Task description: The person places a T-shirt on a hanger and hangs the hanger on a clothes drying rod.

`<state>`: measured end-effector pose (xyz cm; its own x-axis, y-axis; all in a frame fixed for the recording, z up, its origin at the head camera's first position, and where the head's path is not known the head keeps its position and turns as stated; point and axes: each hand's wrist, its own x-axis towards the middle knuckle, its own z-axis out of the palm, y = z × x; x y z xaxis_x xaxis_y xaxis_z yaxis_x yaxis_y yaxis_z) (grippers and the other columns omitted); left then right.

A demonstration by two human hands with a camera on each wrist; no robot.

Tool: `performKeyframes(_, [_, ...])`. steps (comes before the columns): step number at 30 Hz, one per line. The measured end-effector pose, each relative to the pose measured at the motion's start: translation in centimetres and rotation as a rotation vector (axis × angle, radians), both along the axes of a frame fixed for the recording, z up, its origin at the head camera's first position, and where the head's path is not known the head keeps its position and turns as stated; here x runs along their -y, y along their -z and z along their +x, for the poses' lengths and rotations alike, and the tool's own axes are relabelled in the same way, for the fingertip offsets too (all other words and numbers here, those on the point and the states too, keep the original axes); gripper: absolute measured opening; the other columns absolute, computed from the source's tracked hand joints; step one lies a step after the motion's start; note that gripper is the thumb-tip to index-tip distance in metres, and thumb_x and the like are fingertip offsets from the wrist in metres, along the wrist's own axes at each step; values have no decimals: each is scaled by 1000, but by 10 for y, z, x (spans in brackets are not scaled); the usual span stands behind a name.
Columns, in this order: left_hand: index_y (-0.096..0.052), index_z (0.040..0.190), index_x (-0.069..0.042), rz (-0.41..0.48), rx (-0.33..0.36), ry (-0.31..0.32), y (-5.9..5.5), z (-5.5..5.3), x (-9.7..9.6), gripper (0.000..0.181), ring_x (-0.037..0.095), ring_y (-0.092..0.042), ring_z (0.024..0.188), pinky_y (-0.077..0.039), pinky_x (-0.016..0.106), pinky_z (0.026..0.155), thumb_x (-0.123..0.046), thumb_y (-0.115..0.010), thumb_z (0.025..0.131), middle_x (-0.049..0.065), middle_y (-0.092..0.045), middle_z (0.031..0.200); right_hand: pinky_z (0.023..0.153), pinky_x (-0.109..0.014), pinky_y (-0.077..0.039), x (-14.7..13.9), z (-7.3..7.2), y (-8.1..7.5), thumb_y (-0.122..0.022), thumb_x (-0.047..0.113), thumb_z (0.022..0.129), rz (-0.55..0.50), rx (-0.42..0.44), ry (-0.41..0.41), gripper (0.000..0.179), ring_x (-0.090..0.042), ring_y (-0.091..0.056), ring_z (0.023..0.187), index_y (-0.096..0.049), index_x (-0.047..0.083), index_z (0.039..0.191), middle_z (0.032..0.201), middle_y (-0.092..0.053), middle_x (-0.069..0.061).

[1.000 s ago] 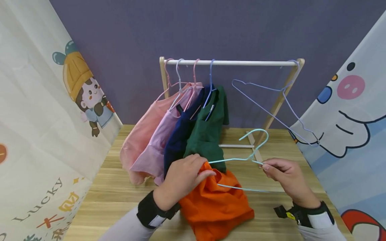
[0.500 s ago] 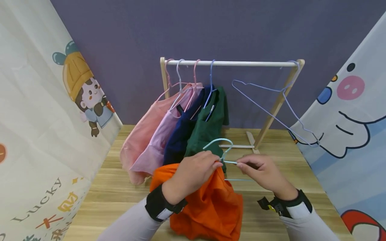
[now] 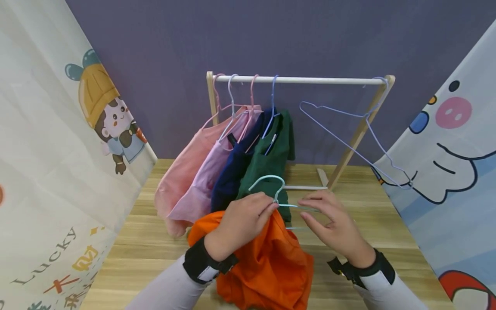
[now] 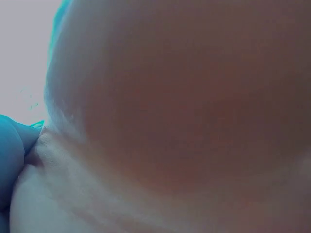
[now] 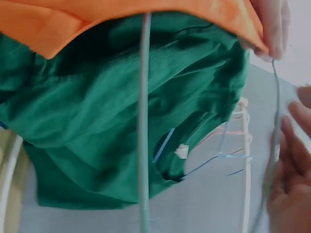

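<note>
An orange garment (image 3: 271,262) hangs over the left part of a mint-green wire hanger (image 3: 280,186), its hook standing up and curving left. My left hand (image 3: 242,221) pinches the cloth and hanger just below the hook. Beside the hanger's bare right end is my right hand (image 3: 335,226), thumb and fingers spread apart around the wire. In the right wrist view the orange hem (image 5: 116,9) crosses the top, and a bare hanger bar (image 5: 144,121) runs down from it. Skin fills most of the left wrist view, hiding the left fingertips.
Behind the hands stands a rack with a white rail (image 3: 310,80). Pink, lilac, navy and green garments (image 3: 259,172) hang at its left. A bare lavender hanger (image 3: 333,133) hangs at its right end. Wooden tabletop (image 3: 155,258) lies below.
The hanger has slid left into the orange garment, its hook now beside my left hand. My right hand has moved left with it, then loosened its pinch on the wire.
</note>
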<state>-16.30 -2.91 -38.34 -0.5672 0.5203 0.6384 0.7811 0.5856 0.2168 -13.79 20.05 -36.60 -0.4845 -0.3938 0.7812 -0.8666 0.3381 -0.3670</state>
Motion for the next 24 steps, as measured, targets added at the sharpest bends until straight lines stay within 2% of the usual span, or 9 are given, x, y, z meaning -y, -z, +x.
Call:
performKeyframes(2, [-62,92,-18,27,-13,-4,-1,-1,2,20,4,-52,69,-53,20,59,-32,-48,96,-8,-57,79,83,-22,-43,0,3,4,-70,1,75,-42,-108,-36,24,-23,-54,87,-68,0,99,92,-63,-12])
performKeyframes(4, [-63,92,-18,54,-13,-4,-3,-2,3,20,4,-54,71,-54,20,61,-31,-48,97,-8,-59,81,79,-24,-44,-2,8,13,-69,2,78,-51,-143,-82,19,-22,-55,84,-68,-1,96,88,-64,-11])
performKeyframes(7, [-63,91,-18,76,-4,-9,-6,-4,5,21,3,-55,73,-54,21,63,-32,-47,97,-8,-60,81,69,-19,-47,-8,14,35,-69,-1,76,10,-55,-106,19,-13,-55,78,-68,5,94,84,-64,-4])
performKeyframes(11, [-63,90,-18,80,3,-15,-10,-4,7,22,3,-55,74,-54,21,65,-32,-47,97,-7,-61,81,57,-16,-47,-17,16,70,-70,7,78,162,105,69,18,-2,-51,73,-67,19,92,83,-62,8])
performKeyframes(14, [-63,90,-18,82,10,-11,-11,-4,8,22,3,-55,74,-54,21,66,-32,-47,97,-7,-61,82,60,-23,-52,-25,13,96,-69,19,83,216,317,174,17,-5,-55,78,-65,20,100,90,-63,8])
performKeyframes(16, [-63,90,-18,87,11,-10,-11,-5,9,22,3,-55,75,-55,21,67,-32,-47,97,-7,-61,82,68,-28,-55,-30,10,112,-65,22,87,172,547,124,28,-12,-58,87,-61,15,113,101,-65,0])
performKeyframes(20, [-64,90,-17,98,11,-9,-11,-5,9,23,3,-55,76,-55,21,69,-32,-47,97,-7,-61,83,84,-30,-52,-32,6,136,-58,18,92,-5,975,-61,42,-25,-56,105,-49,9,131,121,-59,-15])
performKeyframes(22, [-63,90,-17,100,13,-7,-11,-5,9,23,3,-55,75,-54,21,68,-32,-47,97,-7,-61,82,85,-28,-51,-29,6,144,-55,15,93,-78,1105,-107,38,-26,-55,104,-49,7,129,121,-59,-15])
performKeyframes(24, [-63,90,-17,103,16,0,-11,-5,10,22,3,-54,74,-54,20,68,-31,-48,97,-7,-61,81,81,-28,-52,-25,5,150,-56,15,92,-144,1175,-114,33,-26,-57,99,-53,4,123,112,-62,-12])
